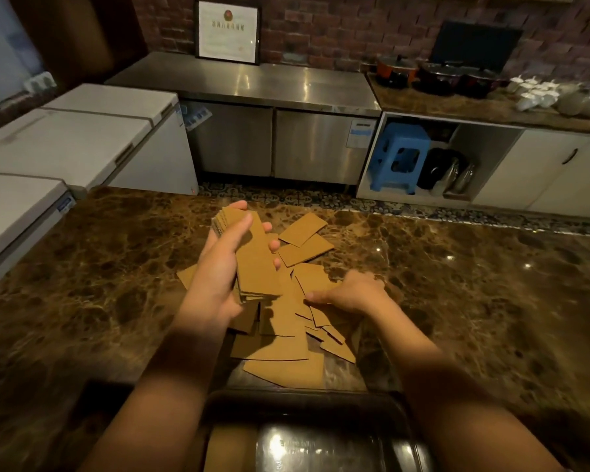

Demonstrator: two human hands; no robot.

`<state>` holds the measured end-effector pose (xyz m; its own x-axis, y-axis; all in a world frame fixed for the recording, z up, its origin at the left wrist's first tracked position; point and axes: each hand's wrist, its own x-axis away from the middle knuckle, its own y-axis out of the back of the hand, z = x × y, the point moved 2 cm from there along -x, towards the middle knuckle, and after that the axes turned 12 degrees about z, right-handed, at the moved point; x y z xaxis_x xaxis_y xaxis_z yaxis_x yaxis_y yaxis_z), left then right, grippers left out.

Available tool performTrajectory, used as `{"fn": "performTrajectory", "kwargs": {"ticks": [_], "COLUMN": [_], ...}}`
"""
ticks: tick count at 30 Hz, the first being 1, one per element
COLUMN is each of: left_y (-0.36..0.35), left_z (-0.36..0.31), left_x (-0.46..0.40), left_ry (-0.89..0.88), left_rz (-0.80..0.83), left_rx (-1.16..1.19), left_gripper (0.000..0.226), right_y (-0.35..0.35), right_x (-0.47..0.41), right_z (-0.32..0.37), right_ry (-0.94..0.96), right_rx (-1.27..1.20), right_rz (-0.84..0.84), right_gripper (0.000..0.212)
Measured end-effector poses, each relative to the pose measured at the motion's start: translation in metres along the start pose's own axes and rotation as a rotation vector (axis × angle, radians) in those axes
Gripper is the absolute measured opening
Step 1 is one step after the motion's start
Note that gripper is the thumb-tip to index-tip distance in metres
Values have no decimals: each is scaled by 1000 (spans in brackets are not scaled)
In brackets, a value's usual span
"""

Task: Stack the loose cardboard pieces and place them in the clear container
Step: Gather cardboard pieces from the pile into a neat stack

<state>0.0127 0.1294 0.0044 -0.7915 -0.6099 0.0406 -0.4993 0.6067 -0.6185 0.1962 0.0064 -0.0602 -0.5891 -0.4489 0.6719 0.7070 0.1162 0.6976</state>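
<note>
My left hand (218, 267) grips a thick stack of brown cardboard pieces (252, 257), held above the counter with thumb on top and fingers curled round the far side. Several loose cardboard pieces (286, 338) lie scattered on the marble counter beneath and to the right. My right hand (351, 291) rests on the loose pile, its thumb and fingers curled over a piece there. The clear container (307, 403) sits at the near edge of the counter between my forearms; something brown shows inside it at the left.
The dark marble counter (474, 301) stretches wide on both sides. White chest freezers (75, 141) stand to the left. Across the aisle are a steel cabinet (273, 144), a blue stool (399, 155) and a shelf with pots.
</note>
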Motion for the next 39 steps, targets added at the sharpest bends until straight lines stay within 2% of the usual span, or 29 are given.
{"fn": "performTrajectory", "kwargs": {"ticks": [2,7,9,14,16,18,20,21,22,23,26,30,33,36,39], "left_y": [-1,2,3,11,14,15,12,11,10,9,9,10,12,12,10], "left_z": [3,5,4,-5,-11,-13,-13,-12,-11,-11,-10,-10,-11,-11,-11], "left_x": [-1,-2,-2,1,2,3,2,3,3,4,5,8,9,11,12], "left_ry": [2,3,9,-23,-39,-44,-48,-50,-51,-51,-46,-46,-37,-23,-22], "left_rz": [-7,-9,-20,-61,-82,-94,-88,-85,-82,-80,-70,-70,-76,-82,-70], "left_rx": [-10,7,28,61,68,58,44,37,34,34,43,56,85,113,121], "left_gripper": [19,19,20,21,20,20,18,18,17,18,19,19,24,31,30], "right_y": [-6,-13,-9,8,5,-9,-28,-37,-44,-50,-58,-50,-28,0,27], "right_x": [-3,-4,-4,9,16,21,23,23,22,23,28,29,31,38,54], "right_z": [12,23,23,25,38,57,75,80,83,86,92,84,68,44,20], "right_ry": [1,43,101,330,349,354,290,223,156,126,174,255,266,304,353], "right_rx": [43,56,-18,-485,-600,-546,-357,-228,-92,11,125,-23,-309,-601,-787], "right_rz": [-1,9,-12,27,54,132,194,181,136,68,-86,-68,-4,31,12], "right_gripper": [125,115,95,18,5,16,22,43,62,71,67,56,62,55,50]}}
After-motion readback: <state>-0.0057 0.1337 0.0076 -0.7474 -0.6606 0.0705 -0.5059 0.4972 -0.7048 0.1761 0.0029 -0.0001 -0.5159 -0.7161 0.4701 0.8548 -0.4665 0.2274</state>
